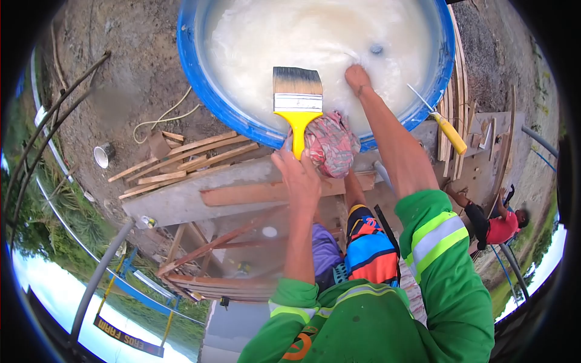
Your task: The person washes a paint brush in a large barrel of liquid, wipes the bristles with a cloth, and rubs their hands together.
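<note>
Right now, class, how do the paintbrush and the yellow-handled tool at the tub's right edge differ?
The paintbrush is gripped in the left hand; the yellow-handled tool is in no hand.
The paintbrush ends in wide, dark-tipped bristles, the yellow-handled tool in a thin shaft.
In the picture, the paintbrush stands nearly upright, while the yellow-handled tool slants.
Both have yellow handles.

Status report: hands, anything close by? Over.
Left hand gripping flat, yellow-handled paintbrush. Right hand partly dipped in cloudy whitish liquid. Crumpled red-grey cloth beside paintbrush.

Brush (298, 112) yellow-handled; tub (192, 66) blue; liquid (339, 30) milky white; cloth (331, 148) red-grey patterned; sleeve (437, 242) green, lime-silver striped
</note>
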A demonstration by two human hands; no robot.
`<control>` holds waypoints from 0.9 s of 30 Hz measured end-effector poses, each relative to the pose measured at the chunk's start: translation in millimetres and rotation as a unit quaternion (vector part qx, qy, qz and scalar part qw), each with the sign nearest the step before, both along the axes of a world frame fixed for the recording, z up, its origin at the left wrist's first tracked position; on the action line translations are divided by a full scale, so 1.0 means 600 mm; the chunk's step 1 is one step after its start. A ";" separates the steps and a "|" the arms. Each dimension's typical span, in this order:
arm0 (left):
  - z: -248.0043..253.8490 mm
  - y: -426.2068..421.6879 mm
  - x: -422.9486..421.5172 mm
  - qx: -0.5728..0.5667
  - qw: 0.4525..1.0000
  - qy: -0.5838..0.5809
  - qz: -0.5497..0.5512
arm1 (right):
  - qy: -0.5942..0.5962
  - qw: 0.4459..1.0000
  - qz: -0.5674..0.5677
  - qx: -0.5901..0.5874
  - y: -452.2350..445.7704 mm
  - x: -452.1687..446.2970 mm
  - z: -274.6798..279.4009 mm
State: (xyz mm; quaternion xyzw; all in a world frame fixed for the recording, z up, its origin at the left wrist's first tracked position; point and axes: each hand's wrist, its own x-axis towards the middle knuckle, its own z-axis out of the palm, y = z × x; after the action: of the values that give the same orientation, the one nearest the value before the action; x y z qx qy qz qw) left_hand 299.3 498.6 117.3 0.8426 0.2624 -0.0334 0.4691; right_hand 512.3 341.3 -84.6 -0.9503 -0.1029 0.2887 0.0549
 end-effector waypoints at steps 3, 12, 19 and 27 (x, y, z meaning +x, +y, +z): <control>0.009 -0.001 0.004 -0.007 1.000 0.004 0.002 | 0.030 0.995 -0.077 0.052 0.033 -0.008 0.047; 0.006 -0.003 0.004 0.006 1.000 0.003 0.001 | 0.169 0.832 -0.150 0.507 0.130 -0.018 0.218; 0.014 -0.002 0.008 0.020 1.000 0.006 0.000 | 0.089 0.895 -0.133 0.415 0.148 -0.015 0.184; 0.011 -0.008 0.005 0.009 1.000 0.016 0.024 | -0.107 0.919 -0.307 0.223 0.068 -0.006 0.076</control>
State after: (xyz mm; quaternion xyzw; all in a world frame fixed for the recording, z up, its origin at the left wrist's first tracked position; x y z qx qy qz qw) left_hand 302.2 493.6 123.9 0.8399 0.2898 -0.0331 0.4576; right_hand 508.5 382.3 -39.2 -0.9236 0.1276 0.1236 0.3397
